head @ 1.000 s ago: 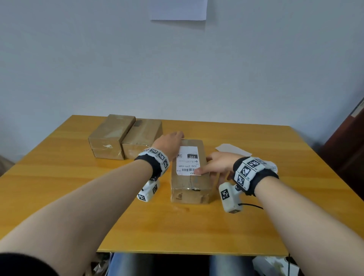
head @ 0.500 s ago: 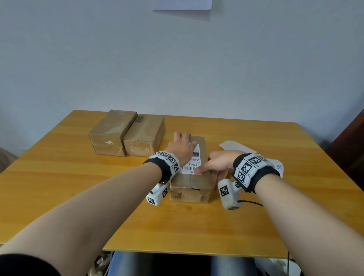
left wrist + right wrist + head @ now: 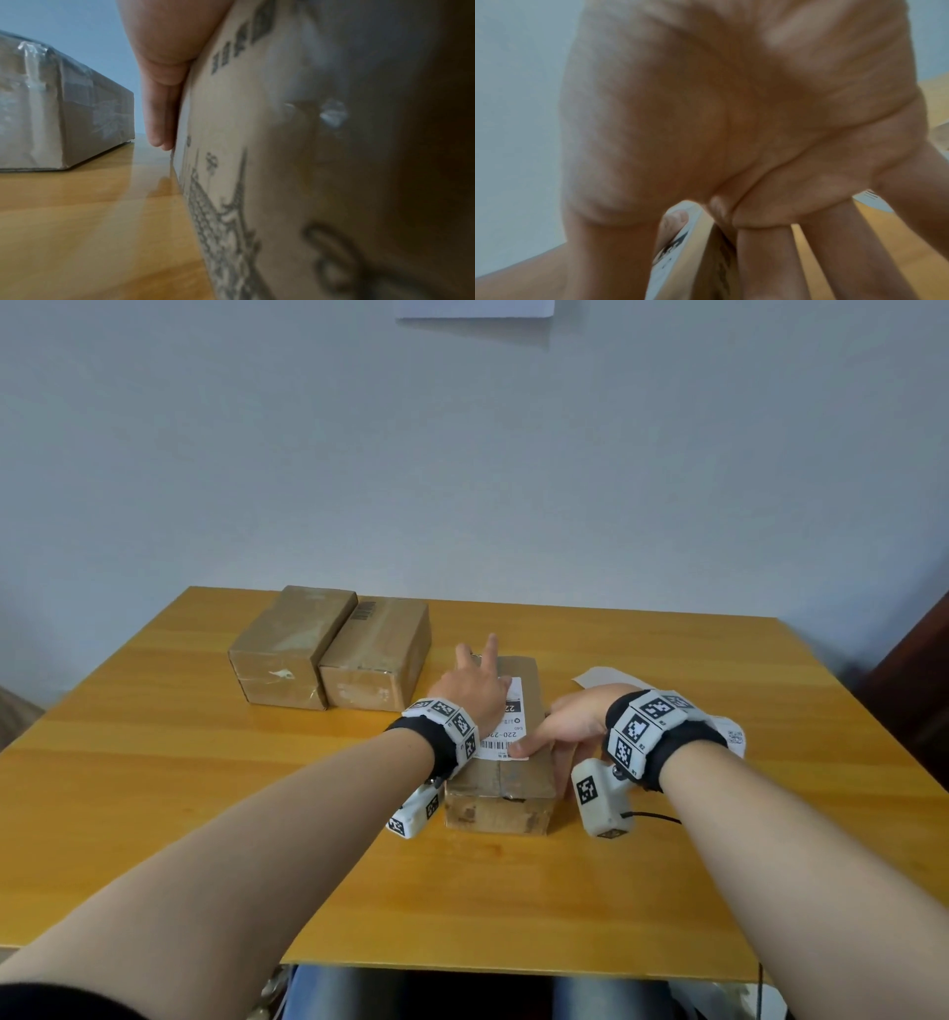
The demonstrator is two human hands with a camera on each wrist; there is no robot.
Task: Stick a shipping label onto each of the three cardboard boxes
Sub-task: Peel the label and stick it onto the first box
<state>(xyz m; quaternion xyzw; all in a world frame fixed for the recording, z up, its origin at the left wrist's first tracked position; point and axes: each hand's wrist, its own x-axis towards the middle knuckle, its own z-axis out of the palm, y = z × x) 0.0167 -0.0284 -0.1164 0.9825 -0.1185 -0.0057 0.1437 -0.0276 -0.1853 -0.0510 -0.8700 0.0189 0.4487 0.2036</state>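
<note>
A cardboard box (image 3: 500, 775) lies lengthwise mid-table with a white shipping label (image 3: 506, 737) on its top. My left hand (image 3: 475, 683) lies flat across the label's far part, fingers straight and pointing away. In the left wrist view the hand's edge (image 3: 160, 97) lies against the printed box side (image 3: 282, 162). My right hand (image 3: 575, 726) is at the box's right edge, its thumb pressing the label's near corner and its straight fingers (image 3: 765, 253) reaching down the box's right side. Two unlabelled boxes (image 3: 292, 647) (image 3: 377, 654) stand side by side at the back left.
White paper sheets lie on the table right of my right wrist, one (image 3: 606, 677) beyond it and one (image 3: 734, 737) partly under the wristband. The wooden table (image 3: 205, 814) has bare surface in front and to the left. A wall stands close behind.
My left hand has slid from the box's far-left edge onto the label, covering more of it. The right thumb has stayed on the label's near corner.
</note>
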